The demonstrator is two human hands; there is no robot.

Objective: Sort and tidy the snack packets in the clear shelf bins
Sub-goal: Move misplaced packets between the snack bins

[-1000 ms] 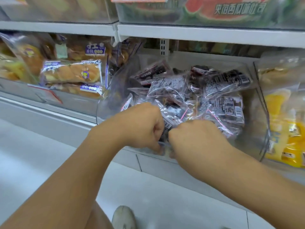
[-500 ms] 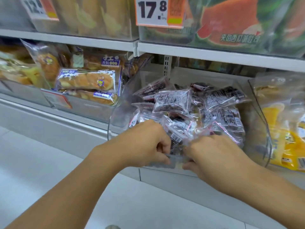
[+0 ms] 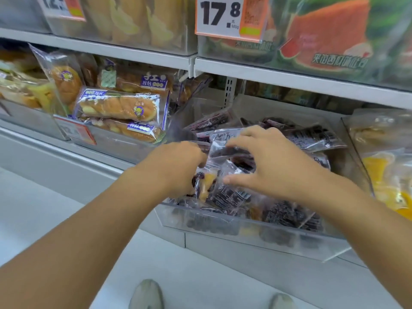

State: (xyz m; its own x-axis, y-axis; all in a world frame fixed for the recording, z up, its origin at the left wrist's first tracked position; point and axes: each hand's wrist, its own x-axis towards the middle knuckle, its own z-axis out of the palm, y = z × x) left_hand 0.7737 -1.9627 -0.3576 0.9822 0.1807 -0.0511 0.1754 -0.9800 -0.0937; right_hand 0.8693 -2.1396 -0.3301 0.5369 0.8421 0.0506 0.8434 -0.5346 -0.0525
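A clear plastic bin (image 3: 245, 230) on the lower shelf holds several small see-through snack packets (image 3: 231, 195) with dark filling and printed labels. My left hand (image 3: 176, 168) is curled at the bin's left side, its fingers tucked among the packets; what it grips is hidden. My right hand (image 3: 267, 161) hovers over the pile with fingers spread and bent, the fingertips touching a packet (image 3: 225, 150) on top, thumb free below.
Left of the bin, another bin holds bread loaves (image 3: 120, 110) in purple-labelled wrappers. Yellow packets (image 3: 383, 175) fill the bin at the right. The upper shelf (image 3: 289, 79) carries more bins and a 17.8 price tag (image 3: 225, 16). My shoes (image 3: 147, 295) stand on the pale floor.
Both hands left the bin's front rim and moved up into the pile. My right hand opened from a fist to spread fingers over the top packets. The view tilted upward.
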